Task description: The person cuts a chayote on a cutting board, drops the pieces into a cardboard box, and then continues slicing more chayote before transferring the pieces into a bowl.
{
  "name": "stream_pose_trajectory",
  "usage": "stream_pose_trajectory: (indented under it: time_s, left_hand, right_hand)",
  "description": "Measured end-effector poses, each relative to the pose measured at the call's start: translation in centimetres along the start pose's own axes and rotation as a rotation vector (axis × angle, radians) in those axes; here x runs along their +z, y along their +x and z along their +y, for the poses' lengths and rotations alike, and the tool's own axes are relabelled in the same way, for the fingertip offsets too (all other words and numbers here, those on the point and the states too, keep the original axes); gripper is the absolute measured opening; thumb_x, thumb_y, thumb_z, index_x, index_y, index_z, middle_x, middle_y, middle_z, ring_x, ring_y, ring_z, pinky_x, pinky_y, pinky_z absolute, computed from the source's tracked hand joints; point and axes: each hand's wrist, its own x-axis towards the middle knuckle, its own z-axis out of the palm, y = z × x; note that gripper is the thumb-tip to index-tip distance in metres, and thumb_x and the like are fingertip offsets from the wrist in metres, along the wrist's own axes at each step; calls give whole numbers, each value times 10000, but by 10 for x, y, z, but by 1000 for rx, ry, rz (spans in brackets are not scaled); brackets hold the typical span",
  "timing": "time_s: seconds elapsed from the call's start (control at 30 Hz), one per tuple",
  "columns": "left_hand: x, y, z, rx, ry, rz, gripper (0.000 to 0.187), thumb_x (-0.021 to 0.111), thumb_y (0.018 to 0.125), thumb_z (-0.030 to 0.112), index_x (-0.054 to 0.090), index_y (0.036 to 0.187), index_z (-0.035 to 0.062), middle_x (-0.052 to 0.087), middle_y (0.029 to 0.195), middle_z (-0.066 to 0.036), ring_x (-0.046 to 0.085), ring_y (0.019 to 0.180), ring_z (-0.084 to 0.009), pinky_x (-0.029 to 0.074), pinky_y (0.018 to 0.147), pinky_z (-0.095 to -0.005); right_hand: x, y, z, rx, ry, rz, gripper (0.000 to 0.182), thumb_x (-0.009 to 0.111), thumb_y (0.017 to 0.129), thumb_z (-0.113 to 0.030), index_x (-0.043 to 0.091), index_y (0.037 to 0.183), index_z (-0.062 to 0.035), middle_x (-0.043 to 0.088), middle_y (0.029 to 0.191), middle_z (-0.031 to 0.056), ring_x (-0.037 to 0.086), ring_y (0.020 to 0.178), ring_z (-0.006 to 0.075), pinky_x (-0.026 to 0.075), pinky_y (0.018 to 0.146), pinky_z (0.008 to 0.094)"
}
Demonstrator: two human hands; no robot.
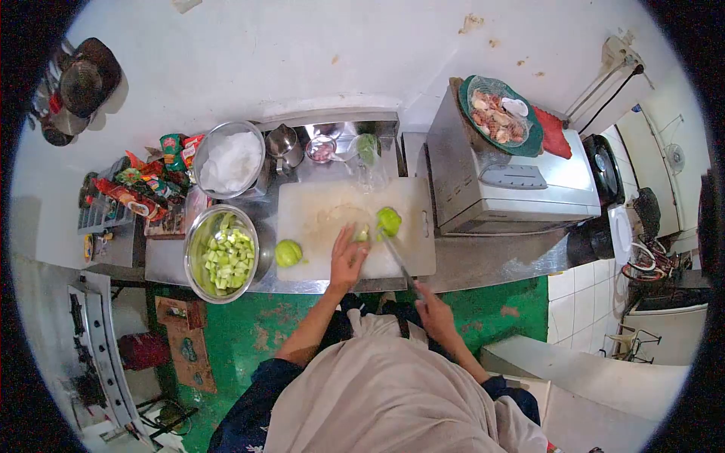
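Note:
My right hand [436, 313] is closed around the handle of a knife [397, 259], its blade angled up and left over the white cutting board [317, 200]. At the blade's tip lies a bright green vegetable piece [389, 221], rounded and lobed. My left hand [347, 260] is over the board with its fingers stretched out, and a small pale green chunk [363, 232] is right beside its fingertips. Another lobed green vegetable [288, 254] sits near the board's left front edge. Left of the board, a steel bowl [189, 253] holds many pale green cut chunks.
Behind that bowl stands a second bowl [198, 167] with something white inside. A metal pitcher [285, 143], a small dish [322, 149] and a clear plastic bag [370, 170] line the back. To the right, a steel appliance [461, 215] carries a green plate [532, 143] and a sheathed-looking blade [513, 177].

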Motion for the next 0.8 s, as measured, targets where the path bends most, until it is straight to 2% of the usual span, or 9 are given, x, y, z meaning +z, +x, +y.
stream_pose_trajectory:
  time_s: [0.1, 0.23, 0.33, 0.4, 0.57, 0.67, 0.8]
  left_hand:
    - [-10, -17, -12, -45, -3, 114, 184, 555, 875, 173, 632, 998, 59, 424, 1383, -132, 313, 1310, -355, 251, 1073, -434]
    - [-38, -31, -19, -125, 56, 242, 153, 565, 854, 126, 615, 978, 50, 462, 1333, -140, 364, 1264, -348, 274, 1059, -435]
    - [-59, -41, -25, -214, 219, 384, 180, 554, 835, 110, 606, 988, 31, 497, 1279, -157, 405, 1230, -341, 279, 1055, -429]
    - [-77, -46, -34, -193, 317, 410, 286, 598, 810, 112, 571, 1083, 33, 458, 1311, -178, 390, 1241, -349, 272, 1061, -434]
    - [-98, -51, -59, -286, 526, 435, 570, 670, 755, 129, 451, 1275, 53, 412, 1342, -206, 378, 1245, -366, 276, 1064, -438]
    - [-98, -52, -80, -319, 375, 342, 659, 700, 721, 143, 416, 1310, 59, 397, 1353, -215, 373, 1247, -370, 290, 1059, -437]
    - [-100, -49, -85, -323, 428, 338, 694, 740, 668, 157, 443, 1289, 69, 457, 1255, -200, 423, 1176, -361, 335, 1015, -439]
  right_hand:
    - [18, 17, -15, -1, 14, -112, 513, 502, 893, -184, 328, 1376, -188, 548, 1202, 205, 590, 942, 398, 499, 776, 464]
    - [43, 37, -22, -116, 4, -164, 495, 502, 890, -182, 349, 1360, -157, 578, 1116, 228, 591, 911, 411, 497, 755, 483]
    - [49, 50, -31, -83, -71, -297, 485, 498, 891, -185, 361, 1354, -139, 581, 1098, 231, 591, 906, 411, 488, 768, 484]
    - [48, 54, -37, -17, -133, -389, 479, 487, 898, -193, 366, 1359, -142, 571, 1147, 213, 587, 933, 406, 471, 823, 470]
    - [46, 59, -15, -26, -85, -230, 473, 472, 902, -183, 363, 1361, -145, 547, 1182, 215, 569, 957, 414, 464, 809, 486]
    - [40, 67, -1, 25, -80, -195, 464, 463, 905, -169, 366, 1357, -136, 531, 1207, 211, 549, 999, 411, 453, 820, 486]
    - [28, 74, -2, 112, -135, -216, 458, 463, 902, -152, 376, 1350, -112, 528, 1204, 221, 527, 1039, 409, 436, 864, 476]
